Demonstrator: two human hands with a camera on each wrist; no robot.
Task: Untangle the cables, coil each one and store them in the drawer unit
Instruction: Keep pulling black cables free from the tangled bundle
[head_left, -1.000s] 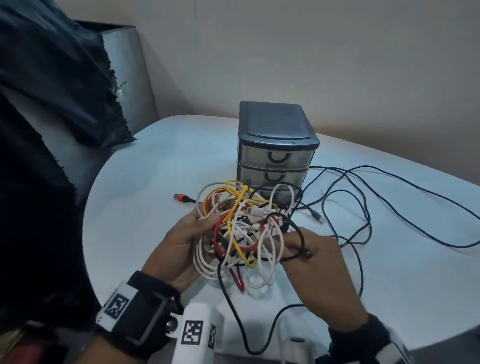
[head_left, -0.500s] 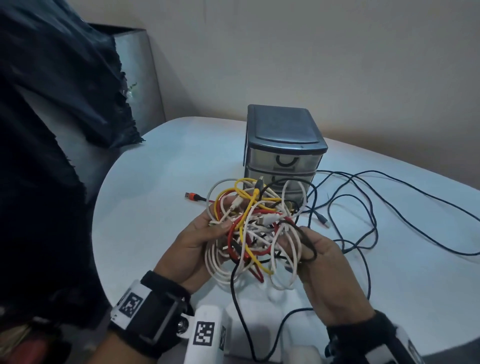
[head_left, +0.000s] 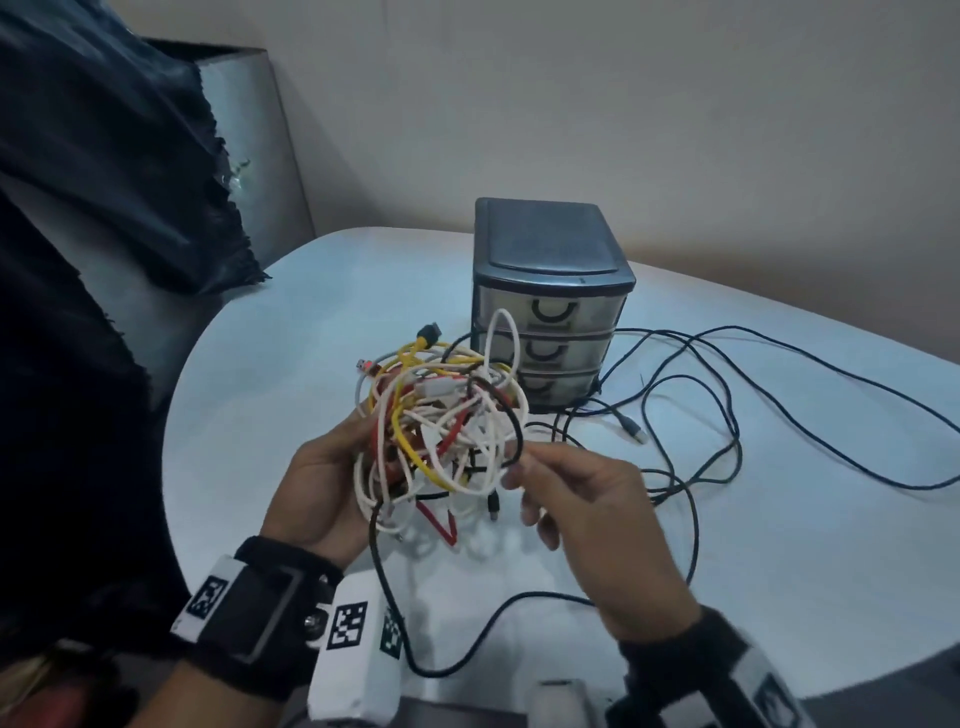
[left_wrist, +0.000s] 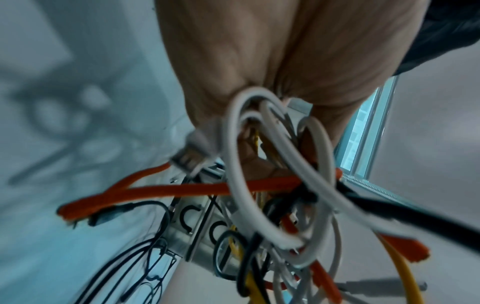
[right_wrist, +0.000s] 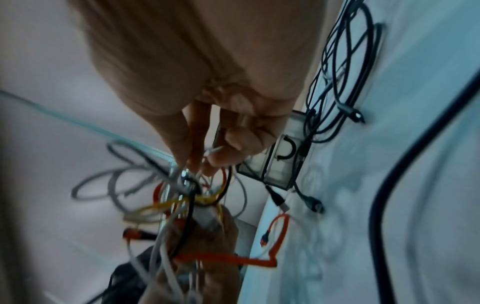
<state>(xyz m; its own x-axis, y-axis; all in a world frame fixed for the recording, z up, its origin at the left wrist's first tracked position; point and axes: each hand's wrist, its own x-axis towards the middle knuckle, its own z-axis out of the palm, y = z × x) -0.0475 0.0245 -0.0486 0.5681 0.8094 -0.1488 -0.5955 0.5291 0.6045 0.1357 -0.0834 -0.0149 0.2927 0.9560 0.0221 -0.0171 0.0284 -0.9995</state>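
My right hand has thumb and forefinger together at the right edge of the tangle of cables, on what looks like a black loop, though the wrist view is too blurred for me to be sure which strand I have. My left hand is curled round the tangle from the other side, holding it up above the table, in front of the drawer unit.

The bundle feels like it should be light and floppy: thin white, yellow and orange cables, all soft, none holding a shape. I judge it will snag rather than slip, so pulling hard will only tighten the knots. Better to take a strand near a free plug, such as the one on the yellow cable sticking out at the top, and feed it back through.

A long black cable trails from the tangle in loose loops across the table to the right of the drawers.
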